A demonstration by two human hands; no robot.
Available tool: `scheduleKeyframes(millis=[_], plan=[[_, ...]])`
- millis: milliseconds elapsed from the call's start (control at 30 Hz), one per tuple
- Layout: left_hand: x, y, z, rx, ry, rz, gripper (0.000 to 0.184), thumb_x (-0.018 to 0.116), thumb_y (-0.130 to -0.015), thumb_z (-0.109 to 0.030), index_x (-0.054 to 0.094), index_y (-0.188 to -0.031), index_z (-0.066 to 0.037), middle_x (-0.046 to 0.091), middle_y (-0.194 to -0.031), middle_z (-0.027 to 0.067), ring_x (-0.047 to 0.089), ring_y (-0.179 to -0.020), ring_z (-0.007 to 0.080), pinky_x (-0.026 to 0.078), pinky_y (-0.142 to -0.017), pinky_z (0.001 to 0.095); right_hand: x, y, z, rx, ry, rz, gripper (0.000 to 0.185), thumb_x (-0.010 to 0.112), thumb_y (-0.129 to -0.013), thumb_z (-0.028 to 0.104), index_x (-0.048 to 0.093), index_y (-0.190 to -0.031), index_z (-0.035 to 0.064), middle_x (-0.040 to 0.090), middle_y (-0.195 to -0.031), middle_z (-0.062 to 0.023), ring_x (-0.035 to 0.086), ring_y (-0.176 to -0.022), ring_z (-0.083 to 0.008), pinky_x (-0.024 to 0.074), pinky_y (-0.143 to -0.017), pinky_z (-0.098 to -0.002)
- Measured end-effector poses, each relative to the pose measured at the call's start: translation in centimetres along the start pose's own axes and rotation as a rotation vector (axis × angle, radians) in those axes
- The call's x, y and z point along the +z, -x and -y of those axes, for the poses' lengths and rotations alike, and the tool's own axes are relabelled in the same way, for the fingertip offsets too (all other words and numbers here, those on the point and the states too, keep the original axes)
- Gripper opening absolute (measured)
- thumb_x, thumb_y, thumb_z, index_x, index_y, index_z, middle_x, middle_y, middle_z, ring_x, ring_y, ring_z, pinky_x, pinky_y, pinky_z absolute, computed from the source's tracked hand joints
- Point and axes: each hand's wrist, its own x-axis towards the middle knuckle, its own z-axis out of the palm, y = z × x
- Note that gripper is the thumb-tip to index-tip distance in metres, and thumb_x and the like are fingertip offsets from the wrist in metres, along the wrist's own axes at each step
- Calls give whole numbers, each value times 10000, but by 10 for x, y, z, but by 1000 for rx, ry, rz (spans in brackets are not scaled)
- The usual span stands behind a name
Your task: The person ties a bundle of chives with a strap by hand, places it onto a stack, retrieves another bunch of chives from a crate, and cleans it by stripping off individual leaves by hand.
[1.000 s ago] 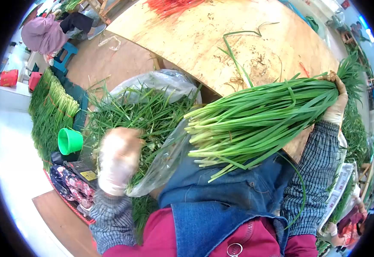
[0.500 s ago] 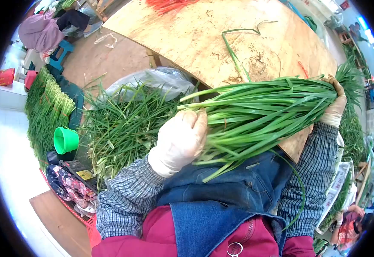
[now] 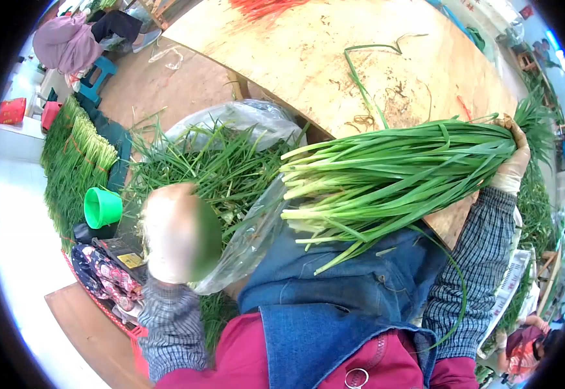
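Note:
A bunch of garlic chives (image 3: pixel 399 172) lies sideways above my lap, pale stem ends to the left and green leaf ends to the right. My gloved right hand (image 3: pixel 514 155) is closed around the leaf ends at the board's right side. Away from the stems, my gloved left hand (image 3: pixel 169 236) is over the left part of a heap of loose green leaves (image 3: pixel 224 165). Motion smears it, so its fingers cannot be made out. A dark green blur shows beside that hand. Clear plastic (image 3: pixel 247 256) lies under and around the heap.
A wooden board (image 3: pixel 282 71) carries a bent leaf (image 3: pixel 354 71) and red strands (image 3: pixel 263 8). At left are a green bucket (image 3: pixel 102 207), tied chive bundles (image 3: pixel 78 155) and a crate (image 3: pixel 124 253). A person (image 3: pixel 69 42) sits near a blue stool (image 3: pixel 99 76). More greens (image 3: pixel 532 201) lie at right.
My left hand has come off the stems and swung left over the loose leaves. The stem ends and plastic in front are uncovered. My right hand keeps its hold.

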Motion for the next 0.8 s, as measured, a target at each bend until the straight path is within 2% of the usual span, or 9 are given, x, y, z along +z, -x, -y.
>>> scheduleKeyframes(millis=[100,233,267,367,400,433,600,733,800], plan=[[20,-36,-75,42,586,120,218,668,-721,-107,611,-920,-36,611,-851,120,575,-792,283,461,-701,363,2,1,1,-40,43,-68,161,528,-791,76,592,-888,-37,618,-773,-111,589,-719,-221,497,-713,-322],[50,-58,-115,43,541,402,239,670,-714,-111,610,-930,-27,608,-858,146,566,-791,336,465,-692,365,6,6,-1,-52,22,-109,153,534,-791,81,581,-875,-39,593,-749,-98,566,-721,-217,482,-731,-325],[56,-57,-114,51,659,355,285,657,-738,-95,593,-998,4,613,-852,113,579,-760,264,460,-685,320,5,7,-1,-52,26,-112,151,535,-791,80,580,-873,-39,591,-748,-97,564,-726,-215,480,-737,-325],[43,-65,-120,-677,1600,724,347,644,-765,-82,560,-1078,39,603,-838,57,564,-750,153,449,-693,261,-2,6,-1,-49,26,-135,176,538,-792,76,561,-907,-55,578,-771,-100,557,-754,-216,473,-756,-330],[41,-67,-117,-673,1571,765,395,631,-782,-83,526,-1136,59,584,-824,25,531,-754,91,435,-705,219,-4,5,-1,-46,17,-130,186,538,-793,75,554,-921,-59,575,-778,-101,556,-760,-218,473,-759,-332],[33,-72,-116,-783,1571,818,367,626,-780,-81,537,-1109,58,599,-797,43,541,-728,104,438,-699,219,-1,6,-2,-43,8,-124,197,537,-794,74,547,-934,-64,572,-785,-102,555,-765,-220,472,-762,-333],[42,-73,-115,-696,1342,743,185,617,-751,-47,617,-913,41,614,-771,61,546,-692,104,437,-646,224,-3,6,-1,-76,31,-127,172,538,-777,61,562,-911,-45,585,-759,-93,563,-739,-214,480,-751,-335],[32,-61,-95,-433,872,256,68,585,-787,-43,615,-831,0,609,-691,63,553,-629,96,448,-580,235,-12,4,-2,-81,25,-110,222,525,-806,59,526,-992,-63,568,-784,-84,555,-772,-209,466,-783,-324],[22,-42,-55,-593,895,285,70,564,-798,-45,608,-840,-9,622,-659,83,559,-531,111,447,-509,251,-14,2,-2,-68,-11,-81,220,525,-808,58,525,-993,-61,568,-782,-82,554,-768,-207,464,-789,-323]])
